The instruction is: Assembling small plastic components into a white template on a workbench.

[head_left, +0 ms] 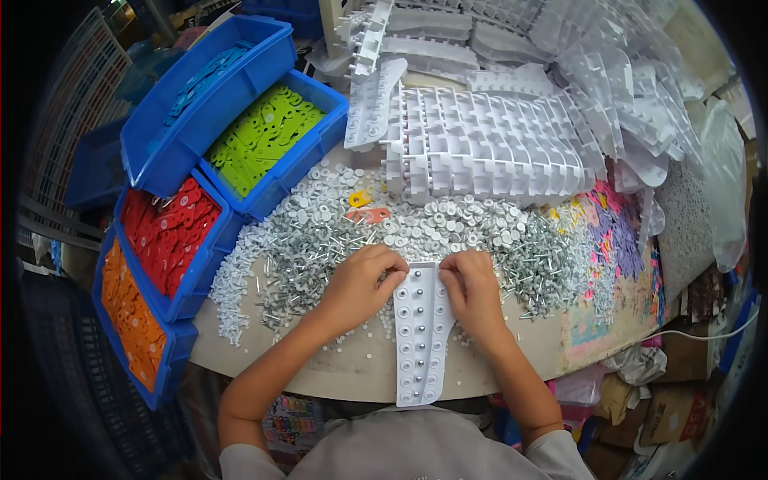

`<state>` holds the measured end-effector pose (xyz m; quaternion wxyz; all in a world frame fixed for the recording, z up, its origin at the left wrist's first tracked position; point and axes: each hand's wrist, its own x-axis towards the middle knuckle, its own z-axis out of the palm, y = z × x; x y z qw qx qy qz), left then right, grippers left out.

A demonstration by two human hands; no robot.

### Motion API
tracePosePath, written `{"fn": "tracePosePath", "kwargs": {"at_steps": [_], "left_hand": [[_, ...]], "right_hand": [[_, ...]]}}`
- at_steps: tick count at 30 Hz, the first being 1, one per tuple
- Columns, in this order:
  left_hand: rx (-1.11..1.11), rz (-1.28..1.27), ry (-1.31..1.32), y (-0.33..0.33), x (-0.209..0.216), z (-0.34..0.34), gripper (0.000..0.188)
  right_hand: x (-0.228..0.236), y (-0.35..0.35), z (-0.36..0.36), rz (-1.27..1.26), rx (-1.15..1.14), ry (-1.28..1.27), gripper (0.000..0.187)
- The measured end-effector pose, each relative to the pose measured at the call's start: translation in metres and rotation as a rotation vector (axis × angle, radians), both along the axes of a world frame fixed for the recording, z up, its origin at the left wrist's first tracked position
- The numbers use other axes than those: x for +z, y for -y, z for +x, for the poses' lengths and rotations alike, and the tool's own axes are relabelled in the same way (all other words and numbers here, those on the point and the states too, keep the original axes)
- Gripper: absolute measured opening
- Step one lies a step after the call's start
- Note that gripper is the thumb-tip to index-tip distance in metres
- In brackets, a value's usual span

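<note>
A long white plastic strip [420, 349] lies on the table in front of me, its near end at the table edge. Round white rings run down both its sides, and silvery round heads line the channel between them. At its far left corner is my left hand [364, 280], thumb and forefinger pinched together. My right hand [475, 294] is closed in a similar pinch at the far right corner. The fingertips hide both corners, and whatever they hold is too small to make out. Just beyond the hands lie heaped metal screws [308, 260] and small white round caps [456, 224].
Blue bins stand at left with green pieces [268, 132], red pieces [172, 236], orange pieces [128, 308] and blue pieces [204, 80]. White ribbed plastic parts [488, 144] are stacked at the back. More screws [536, 272] and purple pieces [616, 240] lie at right.
</note>
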<state>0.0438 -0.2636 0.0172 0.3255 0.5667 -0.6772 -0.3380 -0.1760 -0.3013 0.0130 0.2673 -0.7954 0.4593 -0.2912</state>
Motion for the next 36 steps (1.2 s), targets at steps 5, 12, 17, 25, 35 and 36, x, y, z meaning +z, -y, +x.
{"fn": "tracePosePath", "kwargs": {"at_steps": [5, 12, 17, 25, 35, 36], "left_hand": [[0.145, 0.107, -0.077, 0.000, 0.004, -0.008, 0.010], [0.098, -0.271, 0.137, -0.005, -0.013, -0.005, 0.008], [0.137, -0.480, 0.256, -0.012, -0.020, -0.011, 0.008], [0.181, -0.441, 0.248, 0.029, -0.022, 0.004, 0.009], [0.066, -0.272, 0.315, 0.042, -0.025, 0.004, 0.016], [0.067, -0.271, 0.314, 0.042, -0.027, 0.004, 0.016]], "right_hand": [[-0.013, -0.009, 0.003, -0.104, -0.065, 0.011, 0.011], [-0.013, -0.015, 0.005, -0.303, -0.100, -0.083, 0.014], [-0.010, -0.018, 0.005, -0.330, -0.091, -0.202, 0.014], [-0.004, -0.032, 0.005, -0.300, -0.112, -0.214, 0.010], [-0.002, 0.007, -0.038, -0.265, -0.211, -0.170, 0.016], [-0.004, 0.012, -0.041, -0.282, -0.174, -0.203, 0.016]]}}
